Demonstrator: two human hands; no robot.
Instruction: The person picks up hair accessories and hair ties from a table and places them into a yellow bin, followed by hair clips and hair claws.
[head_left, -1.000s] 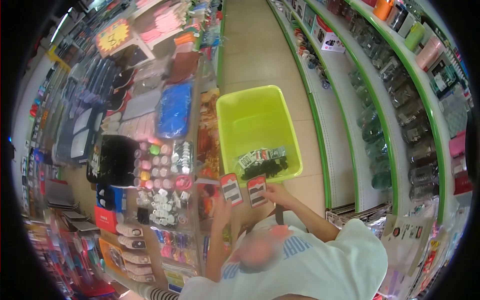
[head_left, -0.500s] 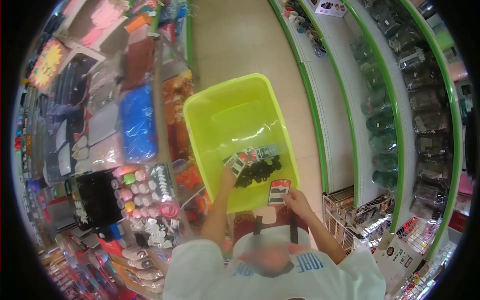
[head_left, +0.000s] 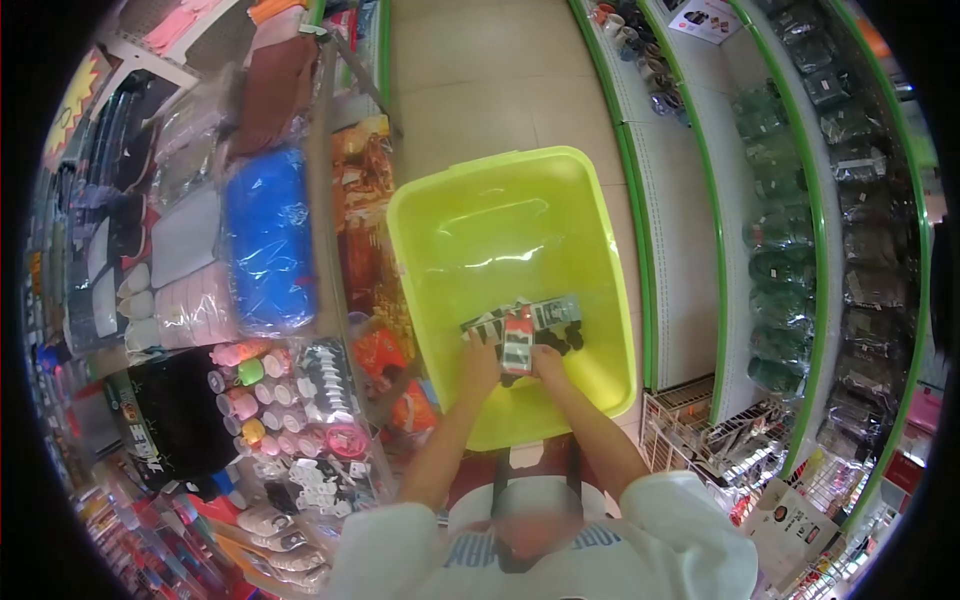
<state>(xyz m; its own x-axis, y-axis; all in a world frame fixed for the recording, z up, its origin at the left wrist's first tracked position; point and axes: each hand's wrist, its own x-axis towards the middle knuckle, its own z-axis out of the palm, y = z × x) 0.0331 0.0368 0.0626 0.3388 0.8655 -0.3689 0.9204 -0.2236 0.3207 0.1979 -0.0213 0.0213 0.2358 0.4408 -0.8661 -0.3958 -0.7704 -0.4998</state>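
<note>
A large yellow-green plastic tub (head_left: pixel 520 240) stands in front of me, and both my hands are inside its near end. My right hand (head_left: pixel 547 364) is closed at the lower edge of a small red-topped packaged card (head_left: pixel 518 340). To its left, my left hand (head_left: pixel 481 362) is closed at the lower end of a white-and-dark packaged card (head_left: pixel 486 328); its fingertips are partly hidden. Another packaged card (head_left: pixel 554 312) lies beyond, towards the right. Small black pieces (head_left: pixel 566 342) lie on the tub floor, partly covered by the cards and hands.
Shelves with green-tinted containers (head_left: pixel 780 270) run along the right. On the left a display holds a blue plastic-wrapped pack (head_left: pixel 270 240), pink small goods (head_left: pixel 262 400) and a black package (head_left: pixel 175 410). A wire basket (head_left: pixel 680 430) stands low at right, and tiled floor (head_left: pixel 480 80) stretches ahead.
My right hand has carried the red-topped card from the tub's near rim inward and left, over the other cards. My left hand stays by its card. The camera view has shifted slightly.
</note>
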